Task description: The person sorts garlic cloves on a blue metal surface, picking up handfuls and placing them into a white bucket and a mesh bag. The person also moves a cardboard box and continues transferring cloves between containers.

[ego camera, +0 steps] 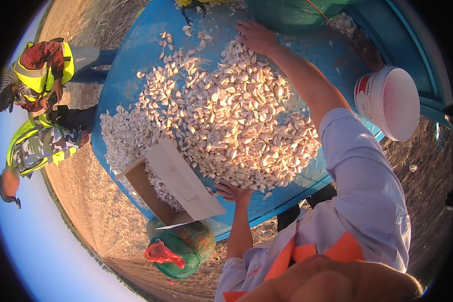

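Peeled-apart garlic cloves [234, 120] lie in a broad heap on a blue metal surface [124, 75]. My right hand [256, 37] rests palm down at the heap's upper end, fingers spread, near a green container. At the lower edge of the heap is my left hand [233, 191], its fingers apart and against the outermost cloves; I see nothing held in either hand. Beside my left hand stands a cardboard box [190, 181] with a white flap raised and cloves visible within its walls. Smaller, whiter cloves [124, 132] lie to the left.
A white plastic bucket [400, 104] is at the right edge. The green container [290, 15] stands at the top, near yellow netting [207, 2]. A green mesh sack [185, 253] with red material sits below the box. Two people [45, 68] in yellow vests stand beyond the surface.
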The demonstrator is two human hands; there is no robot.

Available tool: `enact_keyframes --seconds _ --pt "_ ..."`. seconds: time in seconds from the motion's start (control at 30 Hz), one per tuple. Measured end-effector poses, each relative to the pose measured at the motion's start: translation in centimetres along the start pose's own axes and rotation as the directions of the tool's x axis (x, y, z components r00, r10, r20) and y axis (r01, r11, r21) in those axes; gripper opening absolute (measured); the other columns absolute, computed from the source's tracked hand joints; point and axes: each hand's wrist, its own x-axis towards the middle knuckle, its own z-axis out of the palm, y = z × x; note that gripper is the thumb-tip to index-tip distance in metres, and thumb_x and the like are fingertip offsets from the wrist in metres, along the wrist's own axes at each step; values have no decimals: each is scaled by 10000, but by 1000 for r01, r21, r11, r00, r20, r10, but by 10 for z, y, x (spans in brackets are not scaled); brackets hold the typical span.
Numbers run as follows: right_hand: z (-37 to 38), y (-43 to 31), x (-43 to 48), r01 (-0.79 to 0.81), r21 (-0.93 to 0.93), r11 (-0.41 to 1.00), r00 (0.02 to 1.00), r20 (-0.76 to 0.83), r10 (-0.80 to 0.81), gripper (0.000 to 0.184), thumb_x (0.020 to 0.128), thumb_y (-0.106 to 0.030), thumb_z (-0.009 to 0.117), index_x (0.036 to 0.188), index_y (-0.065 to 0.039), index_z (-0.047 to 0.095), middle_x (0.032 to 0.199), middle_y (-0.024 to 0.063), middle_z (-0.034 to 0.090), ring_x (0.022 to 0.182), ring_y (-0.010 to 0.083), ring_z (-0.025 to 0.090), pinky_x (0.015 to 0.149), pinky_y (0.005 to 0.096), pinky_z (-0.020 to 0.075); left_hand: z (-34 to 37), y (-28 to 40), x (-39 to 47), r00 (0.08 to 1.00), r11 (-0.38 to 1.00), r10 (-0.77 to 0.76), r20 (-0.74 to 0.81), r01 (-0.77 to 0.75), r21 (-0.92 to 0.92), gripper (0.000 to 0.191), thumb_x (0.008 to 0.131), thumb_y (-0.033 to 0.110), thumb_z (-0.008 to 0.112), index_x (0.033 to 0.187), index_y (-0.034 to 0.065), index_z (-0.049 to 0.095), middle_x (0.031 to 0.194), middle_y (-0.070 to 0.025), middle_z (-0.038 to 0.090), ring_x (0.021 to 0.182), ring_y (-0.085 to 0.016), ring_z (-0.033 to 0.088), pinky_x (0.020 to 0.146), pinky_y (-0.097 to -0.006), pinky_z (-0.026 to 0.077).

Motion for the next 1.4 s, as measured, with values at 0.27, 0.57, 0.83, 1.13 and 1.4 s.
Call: enact_keyframes --seconds 0.27,0.57,0.83,1.13,1.4 --pt "-46 -69 -64 -13 626 780 941 271 -201 372 919 -379 523 1198 -137 569 1247 52 541 1199 246 465 1018 387 361 -5 8 -4 999 999 -36 28 36 1 1485 470 394 911 1466 137 -160 1513 -169 -236 1383 -443 -183 1094 -607 55" --pt "4 -9 -37 -204 374 905 977 130 167 445 884 -449 520 1222 -164 570 1317 51 496 1262 258 406 1048 382 336 -20 26 -12 998 997 -34 57 38 -71 1486 466 480 898 1468 153 -149 1518 -169 -212 1402 -427 -124 1110 -587 76" --pt "6 -166 -89 65 672 738 927 233 -294 424 871 -406 557 1227 -178 530 1233 64 526 1193 268 465 1036 451 346 -12 22 -11 999 1000 -25 -34 26 9 1530 430 557 883 1463 154 -171 1530 -151 -180 1388 -477 -89 1094 -620 103" --pt "-240 -124 -167 -253 310 916 966 131 223 623 715 -193 688 1294 -99 476 1417 81 388 1358 272 309 1132 506 202 -21 23 -15 999 996 -2 43 6 -88 1510 455 512 896 1469 155 -164 1512 -159 -248 1393 -433 -133 1076 -616 108" --pt "-386 2 -254 -525 -277 804 738 322 593 292 673 -127 691 938 -82 578 887 47 611 882 223 600 817 394 480 -11 25 -9 997 996 -45 -56 49 81 1477 484 486 895 1474 160 -152 1528 -138 -210 1401 -434 -98 1090 -572 170"
